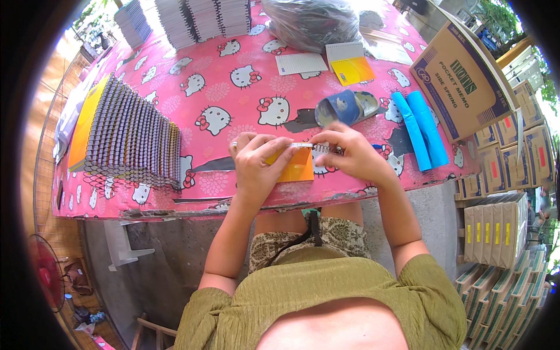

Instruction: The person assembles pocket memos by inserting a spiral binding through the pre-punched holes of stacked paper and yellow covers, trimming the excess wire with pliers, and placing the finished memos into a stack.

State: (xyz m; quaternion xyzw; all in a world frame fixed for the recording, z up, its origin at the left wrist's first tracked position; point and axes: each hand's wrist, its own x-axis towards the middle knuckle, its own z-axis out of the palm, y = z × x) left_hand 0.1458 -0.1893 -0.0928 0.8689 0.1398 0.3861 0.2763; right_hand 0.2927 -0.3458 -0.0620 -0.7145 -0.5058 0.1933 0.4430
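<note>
1. Now the left hand (262,156) grips a small orange notepad (300,168) along its top, thumb pressing the near face.
2. The right hand (354,153) has its thumb and fingers curled around a wire coil (322,149) at the notepad's right end; how tightly, I cannot tell.
3. The notepad is at the near side of the pink table (175,125), between a spiral-bound stack (131,137) and two blue rolls (421,131).
4. A blue sandal (344,108) lies just beyond the right hand.

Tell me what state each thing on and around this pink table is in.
Orange notebook: held by left hand
Wire coil: at right hand's fingers, jutting past the notebook
Spiral notebooks: stacked
Blue rolls: side by side
Plastic bag: bulging
Tablecloth: torn in patches
</note>
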